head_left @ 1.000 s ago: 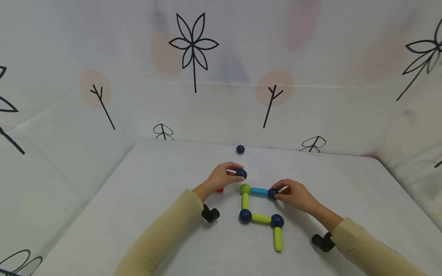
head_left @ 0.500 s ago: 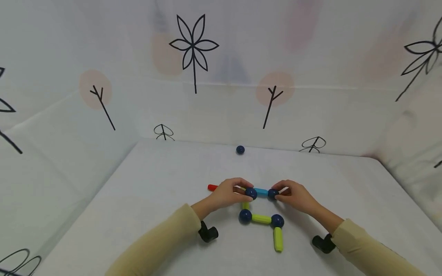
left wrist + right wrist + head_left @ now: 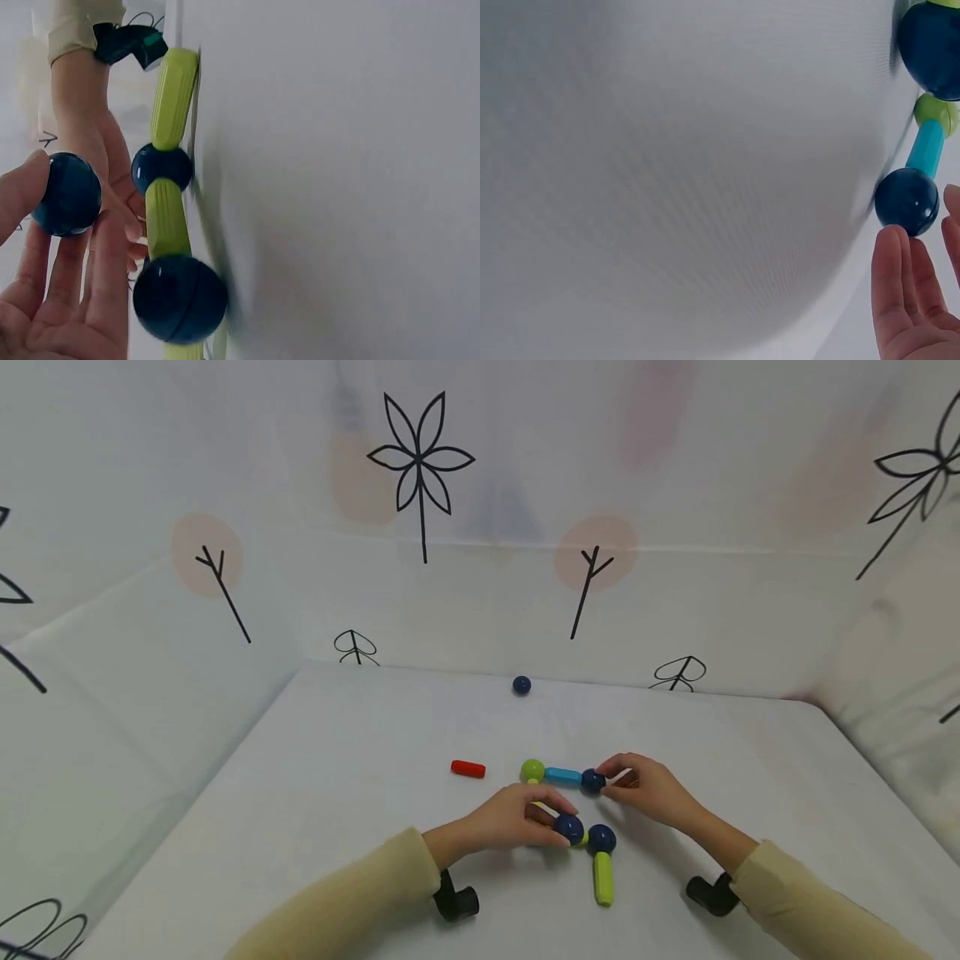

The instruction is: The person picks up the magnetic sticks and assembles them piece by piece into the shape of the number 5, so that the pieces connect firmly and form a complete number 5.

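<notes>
Between thumb and fingers, my left hand [image 3: 513, 817] pinches a dark blue ball [image 3: 568, 829]; the left wrist view shows this ball [image 3: 69, 195] apart from the chain beside it. The hand covers part of that chain of balls and rods on the table. Visible in it are a green ball [image 3: 533, 770], a light blue rod [image 3: 562, 777], a dark blue corner ball [image 3: 602, 839] and a lime rod [image 3: 603, 878]. My right hand [image 3: 651, 792] is at the dark blue end ball [image 3: 593, 782]; in the right wrist view its fingertips [image 3: 891, 238] touch this ball, thumb apart.
A red rod [image 3: 468, 768] lies alone left of the chain. Farther back, a loose dark blue ball [image 3: 522, 685] rests near the table's rear edge. White patterned cloth [image 3: 487, 602] rises behind the white table [image 3: 360, 727]. Black camera mounts [image 3: 459, 903] hang beneath both wrists.
My left hand has carried its ball toward the front, past the green ball to above the lower lime rod. The red rod is uncovered. My right hand has eased slightly back from the end ball.
</notes>
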`<state>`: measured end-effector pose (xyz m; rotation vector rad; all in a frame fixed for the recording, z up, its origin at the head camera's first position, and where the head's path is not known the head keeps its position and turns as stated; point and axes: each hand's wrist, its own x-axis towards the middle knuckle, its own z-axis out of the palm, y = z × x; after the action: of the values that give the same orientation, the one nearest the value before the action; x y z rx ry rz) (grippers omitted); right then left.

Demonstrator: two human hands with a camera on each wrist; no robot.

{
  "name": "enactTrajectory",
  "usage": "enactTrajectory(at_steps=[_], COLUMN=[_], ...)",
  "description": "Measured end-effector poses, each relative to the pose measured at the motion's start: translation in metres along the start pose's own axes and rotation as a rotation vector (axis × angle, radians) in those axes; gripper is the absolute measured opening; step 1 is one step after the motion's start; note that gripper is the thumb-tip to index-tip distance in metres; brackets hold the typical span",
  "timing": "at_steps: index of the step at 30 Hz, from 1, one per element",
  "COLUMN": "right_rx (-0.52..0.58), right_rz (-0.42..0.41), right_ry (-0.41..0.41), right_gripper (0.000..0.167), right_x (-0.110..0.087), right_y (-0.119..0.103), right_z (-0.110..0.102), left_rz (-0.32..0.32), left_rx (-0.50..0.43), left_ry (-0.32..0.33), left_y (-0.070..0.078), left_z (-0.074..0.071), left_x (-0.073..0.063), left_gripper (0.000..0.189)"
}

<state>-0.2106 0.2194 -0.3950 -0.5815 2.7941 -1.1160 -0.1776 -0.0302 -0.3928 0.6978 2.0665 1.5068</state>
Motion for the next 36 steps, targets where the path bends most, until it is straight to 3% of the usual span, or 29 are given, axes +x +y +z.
enactTrajectory(at_steps=[8, 20, 26, 36], right_rx=[0.03, 0.23, 0.255, 0.216], right_rz=[-0.025, -0.064, -0.03, -0.043], right_ry=[-0.081, -0.442, -0.478, -0.463], right_gripper=[0.022, 0.024, 0.022, 0.021], right_x=[-0.008, -0.013, -0.012, -0.013], right_y=[-0.001, 0.005, 0.003, 0.0], right_z=[-0.003, -0.001, 0.001, -0.001], left_rz=[0.002, 0.005, 0.0, -0.05], left_rx=[-0.025, -0.08, -0.078, -0.012], left_ry=[-0.115, -0.279, -0.307, -0.321], left_y=[0.0, -0.005, -0.005, -0.006], left_z=[0.015, 0.032, 0.037, 0.043], left_x=[-0.005, -0.007, -0.006, -0.004], left_gripper=[0.032, 0.034, 0.031, 0.032])
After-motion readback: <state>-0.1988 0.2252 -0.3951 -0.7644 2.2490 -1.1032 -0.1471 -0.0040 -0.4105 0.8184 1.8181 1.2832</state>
